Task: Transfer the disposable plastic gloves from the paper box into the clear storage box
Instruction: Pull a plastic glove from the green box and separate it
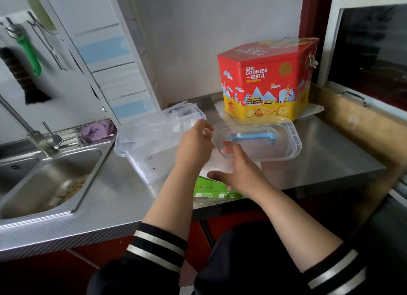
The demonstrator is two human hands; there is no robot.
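Observation:
The clear storage box (pixel 149 149) stands open on the steel counter, with thin plastic film showing inside it. Its clear lid (pixel 275 144), with a blue handle, lies upturned to the right. A whitish stack of disposable plastic gloves (pixel 217 163) is lifted just above the green paper box (pixel 209 190) at the counter's front edge. My right hand (pixel 239 169) grips this stack, thumb at its lower edge and fingers over the top. My left hand (pixel 195 141) pinches the stack's upper edge between the storage box and the lid.
A red and yellow cookie tin (pixel 266 80) stands behind the lid on white paper. A steel sink (pixel 47 180) with a tap lies to the left, a purple cloth (pixel 97 130) behind it. Brushes hang on the left wall. A window frame borders the right.

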